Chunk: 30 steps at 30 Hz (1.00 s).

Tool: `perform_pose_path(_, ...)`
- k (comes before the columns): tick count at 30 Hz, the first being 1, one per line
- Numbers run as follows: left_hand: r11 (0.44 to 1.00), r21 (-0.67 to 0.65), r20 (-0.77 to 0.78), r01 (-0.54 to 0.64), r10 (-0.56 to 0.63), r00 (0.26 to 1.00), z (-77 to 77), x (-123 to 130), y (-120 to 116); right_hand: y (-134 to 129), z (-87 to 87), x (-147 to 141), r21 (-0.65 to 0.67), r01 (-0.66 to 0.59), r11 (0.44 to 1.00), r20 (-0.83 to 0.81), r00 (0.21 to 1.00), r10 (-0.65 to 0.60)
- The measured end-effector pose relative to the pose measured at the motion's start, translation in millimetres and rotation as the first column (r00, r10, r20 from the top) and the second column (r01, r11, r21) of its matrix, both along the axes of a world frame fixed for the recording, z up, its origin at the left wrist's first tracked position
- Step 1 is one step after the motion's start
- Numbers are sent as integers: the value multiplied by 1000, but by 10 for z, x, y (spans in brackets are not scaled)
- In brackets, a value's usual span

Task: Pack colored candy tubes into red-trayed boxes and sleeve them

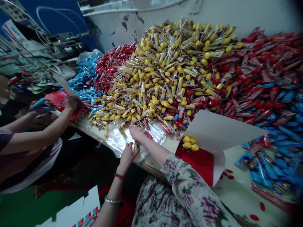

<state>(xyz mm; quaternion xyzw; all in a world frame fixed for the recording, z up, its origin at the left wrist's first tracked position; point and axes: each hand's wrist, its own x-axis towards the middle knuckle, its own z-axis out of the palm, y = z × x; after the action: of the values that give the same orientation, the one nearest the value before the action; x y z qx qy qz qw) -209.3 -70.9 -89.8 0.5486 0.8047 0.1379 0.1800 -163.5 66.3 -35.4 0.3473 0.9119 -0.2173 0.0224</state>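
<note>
Over clear plastic bags (155, 134) at the table's front edge, my left hand (127, 154) has its thumb and fingers curled round a wrapped yellow-capped tube (136, 145), mostly hidden by the hand. Just beyond it, my right hand (137, 133) reaches in at the lower edge of a heap of yellow-capped tubes (163, 72). Its fingers are drawn together, and what lies in them is hidden. To the right, an open red and white box (196, 164) has several yellow caps (190, 143) showing inside.
Red tubes (251, 72) and blue packets (265, 170) lie heaped at the right. A co-worker's hands (71, 102) work at another red box at the left. Red discs (254, 217) dot the tabletop. A printed white carton (78, 209) stands below the table.
</note>
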Motion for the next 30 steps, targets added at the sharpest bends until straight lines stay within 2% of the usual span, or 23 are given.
perform_pose_path(3, 998, -11, -8, 56, -56, 998, 10, 132, 27, -23, 184, 376, 41, 88, 995, -15, 996, -87)
perform_pose_path(5, 997, 38, -7, 71, -71, 997, -25, 193, -18, -145, 332, 790, 72, 160, 984, -123, 981, -151)
perform_pose_path(6, 994, 72, -6, 81, -81, 997, -56, 210, -52, -249, 394, 1035, 67, 202, 977, -240, 954, -181)
perform_pose_path(8, 983, 152, 12, 106, -109, 994, -132, 217, -126, -531, 464, 1568, -28, 315, 949, -449, 844, -293)
perform_pose_path(9, 974, 194, 29, 115, -122, 992, -167, 208, -159, -691, 465, 1843, -111, 359, 927, -505, 783, -364)
perform_pose_path(10, 965, 236, 45, 118, -132, 990, -190, 196, -187, -852, 442, 2116, -200, 423, 884, -533, 710, -460)
perform_pose_path(12, 946, 297, 67, 128, -154, 986, -187, 189, -221, -1135, 336, 2627, -341, 557, 757, -555, 530, -640)
perform_pose_path(15, 917, 318, 68, 242, -277, 959, -31, 335, -193, -1372, 120, 3206, -478, 654, 587, -597, 249, -763)
perform_pose_path(16, 903, 304, 66, 303, -337, 939, 53, 443, -161, -1396, 61, 3327, -493, 673, 551, -607, 188, -772)
perform_pose_path(17, 888, 280, 58, 365, -396, 917, 144, 576, -117, -1397, 16, 3407, -484, 689, 539, -622, 162, -766)
perform_pose_path(18, 871, 245, 42, 426, -449, 893, 236, 726, -64, -1379, -14, 3451, -450, 697, 558, -646, 178, -743)
perform_pose_path(19, 854, 196, 10, 482, -493, 870, 323, 883, -3, -1347, -30, 3463, -395, 693, 603, -673, 229, -703)
perform_pose_path(22, 799, 55, -129, 599, -589, 798, 518, 1288, 212, -1211, -36, 3396, -198, 592, 781, -704, 469, -534)
perform_pose_path(24, 773, -12, -230, 634, -619, 751, 577, 1442, 351, -1118, -38, 3348, -130, 491, 861, -629, 631, -454)
perform_pose_path(27, 725, -110, -385, 680, -662, 643, 571, 1519, 490, -1002, -31, 3349, -116, 392, 913, -442, 802, -401)
perform_pose_path(30, 653, -197, -526, 731, -700, 483, 501, 1522, 519, -901, 58, 3378, -110, 369, 923, -294, 875, -385)
